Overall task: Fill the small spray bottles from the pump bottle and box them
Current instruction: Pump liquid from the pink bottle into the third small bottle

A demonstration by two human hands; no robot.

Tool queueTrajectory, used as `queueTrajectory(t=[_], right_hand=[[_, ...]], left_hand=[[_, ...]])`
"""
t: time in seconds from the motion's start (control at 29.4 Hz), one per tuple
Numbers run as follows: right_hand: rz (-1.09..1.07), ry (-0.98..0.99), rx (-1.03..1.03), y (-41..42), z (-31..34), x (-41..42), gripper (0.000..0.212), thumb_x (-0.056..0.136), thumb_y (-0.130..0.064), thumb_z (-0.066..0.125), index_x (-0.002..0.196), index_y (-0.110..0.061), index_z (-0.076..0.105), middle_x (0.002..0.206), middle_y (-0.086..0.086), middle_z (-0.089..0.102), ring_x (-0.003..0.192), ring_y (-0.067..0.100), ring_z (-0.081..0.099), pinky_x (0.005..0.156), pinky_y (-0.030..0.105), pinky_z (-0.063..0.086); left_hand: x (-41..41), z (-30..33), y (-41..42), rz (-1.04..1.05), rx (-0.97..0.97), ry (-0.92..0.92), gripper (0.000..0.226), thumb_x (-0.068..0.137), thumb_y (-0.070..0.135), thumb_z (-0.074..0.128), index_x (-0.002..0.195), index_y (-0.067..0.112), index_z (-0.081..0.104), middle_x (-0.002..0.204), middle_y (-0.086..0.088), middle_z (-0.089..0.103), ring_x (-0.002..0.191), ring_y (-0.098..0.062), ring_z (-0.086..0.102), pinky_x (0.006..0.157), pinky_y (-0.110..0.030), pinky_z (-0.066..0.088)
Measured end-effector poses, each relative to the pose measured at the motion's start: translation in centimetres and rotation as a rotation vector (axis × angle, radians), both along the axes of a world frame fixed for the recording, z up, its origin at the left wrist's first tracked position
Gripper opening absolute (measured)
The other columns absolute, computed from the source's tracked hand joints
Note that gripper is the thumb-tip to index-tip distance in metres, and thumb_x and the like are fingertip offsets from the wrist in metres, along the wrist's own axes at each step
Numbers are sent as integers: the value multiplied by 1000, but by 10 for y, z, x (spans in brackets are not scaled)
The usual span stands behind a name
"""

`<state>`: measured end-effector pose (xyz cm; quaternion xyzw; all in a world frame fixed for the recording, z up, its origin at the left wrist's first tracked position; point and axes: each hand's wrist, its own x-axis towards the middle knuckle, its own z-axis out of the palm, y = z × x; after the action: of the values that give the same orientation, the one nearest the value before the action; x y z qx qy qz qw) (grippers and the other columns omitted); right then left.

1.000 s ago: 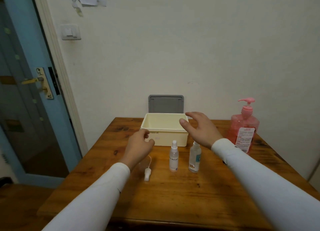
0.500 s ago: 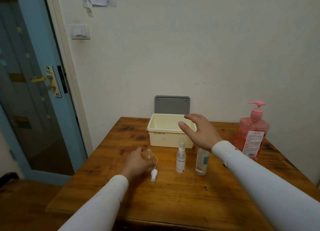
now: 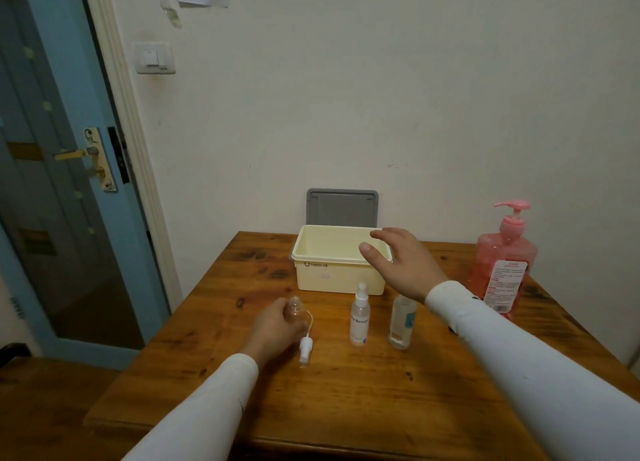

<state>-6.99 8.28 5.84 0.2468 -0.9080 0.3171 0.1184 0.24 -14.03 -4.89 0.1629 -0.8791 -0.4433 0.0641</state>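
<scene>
Since the earlier frames, the left hand (image 3: 277, 329) has dropped from in front of the box down to the table and now holds an uncapped clear bottle (image 3: 297, 312), its open neck tilted up and away from the person. Its fingers wrap the body of that bottle, which looks to rest low against the wooden table (image 3: 346, 401), though the hand hides the base and I cannot tell whether it touches. Just beside this hand lies the white spray top (image 3: 306, 347), its thin dip tube curving up toward the bottle.

Over the near right corner of the cream box (image 3: 337, 260) hovers the right hand (image 3: 405, 266), palm down, fingers spread wide and holding nothing. That box stands open at the far middle of the table, and a grey lid (image 3: 341, 208) leans upright against the wall behind it.

Two small spray bottles stand upright in front of the box: a capped spray bottle (image 3: 360, 317) with a white label, and to its right a second small bottle (image 3: 402, 322) whose top is hidden by the right wrist. Farther right, well apart from the hands, stands the pink pump bottle (image 3: 502, 266), near the table's far right edge.
</scene>
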Motion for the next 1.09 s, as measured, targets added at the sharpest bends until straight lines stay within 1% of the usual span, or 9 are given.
queueTrajectory(t=[0.17,0.34,0.51,0.61,0.71,0.78,0.88,0.99,1.09], right_hand=[[1,1,7,-1,0,1,61,90,-62,40,140,-28,44,151,-3,36,138,17,34,109,37,33],[-3,1,0,0,0,0,61,90,-62,39,140,-28,44,151,-4,36,138,17,34,109,37,33],[4,6,-5,2,0,-2,60,90,-62,40,139,-28,45,150,-3,37,137,17,35,109,37,33],[6,23,-17,7,5,-4,59,91,-60,41,139,-26,46,149,-2,38,136,17,36,108,34,33],[-25,38,-12,18,13,-9,58,92,-58,41,139,-25,45,149,-1,38,136,18,35,108,34,32],[-51,53,-22,25,20,-14,57,92,-56,42,139,-24,46,149,0,39,137,18,35,109,35,31],[-94,76,-34,44,30,-27,55,93,-54,43,138,-22,48,148,1,40,137,18,35,110,36,30],[-131,111,-39,66,40,-41,54,93,-53,44,136,-21,51,146,2,43,136,18,36,111,34,28],[-160,131,-47,85,51,-53,53,94,-51,45,135,-18,53,144,4,44,135,19,37,111,34,27]], left_hand=[[-1,0,-2,4,5,-2,34,84,28,69,116,26,57,108,6,64,97,-11,60,90,-35,51],[-1,5,-5,11,25,1,25,85,24,67,108,27,56,98,7,64,86,-8,62,75,-25,53],[-2,13,-7,17,18,73,29,87,25,66,113,29,54,99,14,59,87,-3,57,68,-21,48],[-6,29,-7,-6,-27,159,33,86,31,66,117,27,54,108,10,61,96,-10,59,81,-33,54],[-15,52,-2,-55,-37,220,51,85,38,66,131,25,50,122,4,60,104,-15,60,83,-38,57],[-24,68,5,-65,-57,253,56,86,40,65,135,22,46,123,7,56,105,-16,58,82,-35,57],[-44,93,22,-67,-144,308,52,87,41,63,133,23,46,115,6,55,97,-14,56,72,-24,51],[-63,114,46,-115,-177,341,54,85,45,62,133,25,47,112,2,59,95,-16,58,80,-34,54],[-82,128,72,-182,-212,350,55,87,44,61,136,25,44,120,1,59,101,-17,58,85,-32,51]])
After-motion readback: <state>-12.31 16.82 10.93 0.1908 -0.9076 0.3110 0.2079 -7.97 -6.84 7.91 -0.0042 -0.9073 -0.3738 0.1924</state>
